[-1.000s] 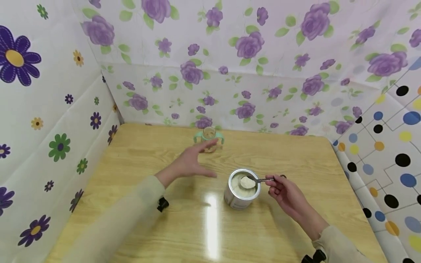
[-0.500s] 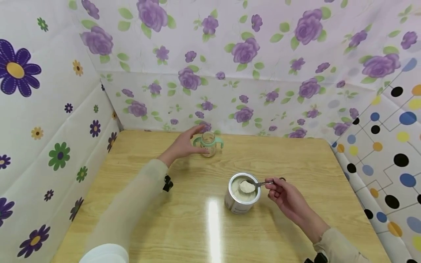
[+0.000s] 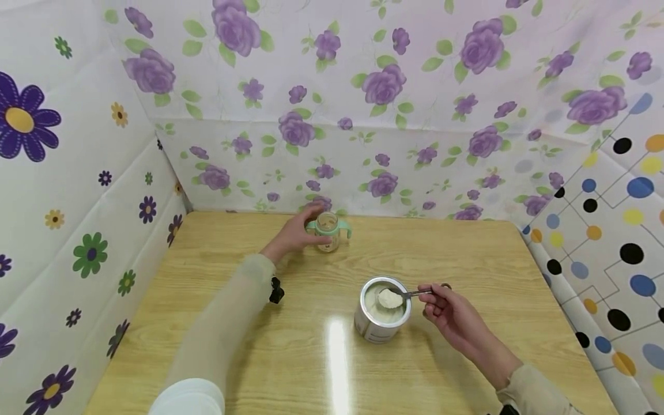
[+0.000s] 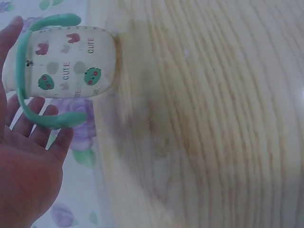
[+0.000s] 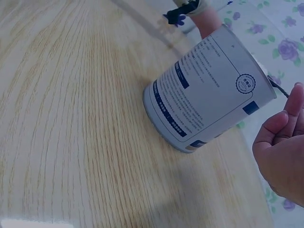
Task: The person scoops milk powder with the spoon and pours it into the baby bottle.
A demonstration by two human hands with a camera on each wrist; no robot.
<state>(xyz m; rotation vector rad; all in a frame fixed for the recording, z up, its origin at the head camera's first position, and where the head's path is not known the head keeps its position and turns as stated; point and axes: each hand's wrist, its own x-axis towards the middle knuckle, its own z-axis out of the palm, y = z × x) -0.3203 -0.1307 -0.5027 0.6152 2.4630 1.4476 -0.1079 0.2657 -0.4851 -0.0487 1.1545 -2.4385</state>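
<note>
And there it was, near the back edge of the table (image 3: pixel 441 380): a small bottle (image 4: pixel 71 64), upright, with the left hand (image 3: pixel 297 233) spread at its left side. The thumb lay in front and the fingers sat behind a green handle (image 4: pixel 52 119), not curled tight; whether they touched could not be told. The bottle looked light, stiff and probably slick, perhaps breakable, so its body or a handle seemed the safest hold.

Over to the right hand (image 3: pixel 456 317), pinching the spoon (image 3: pixel 413 293) by its stem, its bowl over the lidless can (image 3: pixel 374 331). That thin stem looked stiff but easy to roll, and the heaped powder (image 3: pixel 390 298) seemed loose enough to spill at any tilt. The can, nearer and well apart from the bottle, looked the heaviest, best gripped around its wall.

Out of sight? Plenty! The bottle's mouth ran to the edge of the left wrist view, any contents were hard to read, powder covered the spoon's bowl, the can's fine print blurred, and a white round thing (image 3: pixel 188 397), cut off below, defied naming.
</note>
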